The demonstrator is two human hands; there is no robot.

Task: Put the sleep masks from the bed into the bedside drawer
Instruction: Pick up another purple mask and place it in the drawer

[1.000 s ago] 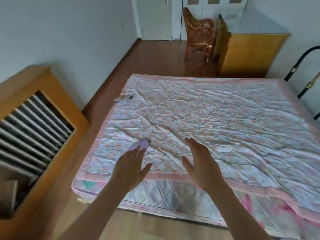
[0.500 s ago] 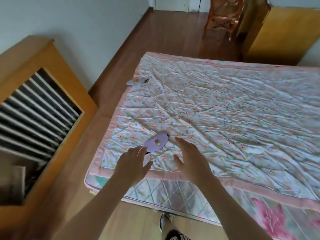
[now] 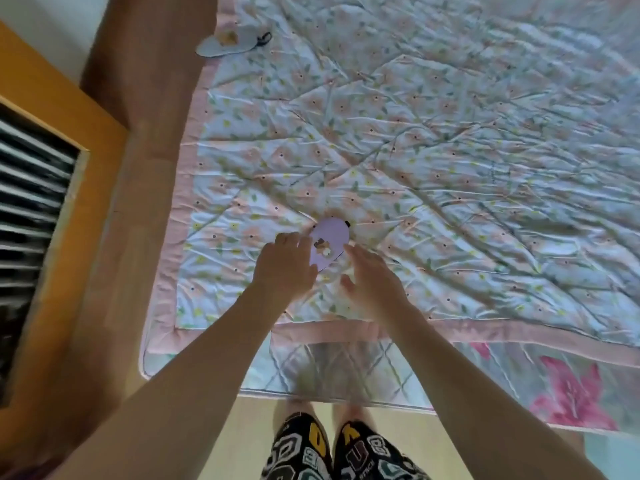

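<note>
A lilac sleep mask (image 3: 330,242) with a small cartoon print lies on the flowered quilt (image 3: 433,140) near the bed's front left corner. My left hand (image 3: 285,268) covers the mask's left end, fingers spread and resting at its edge. My right hand (image 3: 372,282) hovers just right of the mask, fingers apart, holding nothing. A second mask, pale blue-grey (image 3: 228,43) with a dark strap, lies at the quilt's far left edge. No drawer shows in this view.
A wooden cabinet (image 3: 65,140) with a dark slatted front stands left of the bed. A strip of wood floor (image 3: 145,140) runs between them. My legs in patterned shorts (image 3: 332,452) stand at the foot of the mattress (image 3: 346,372).
The view has tipped down and closer to the bed. Both hands have moved forward to the lilac mask, the left one now at its edge.
</note>
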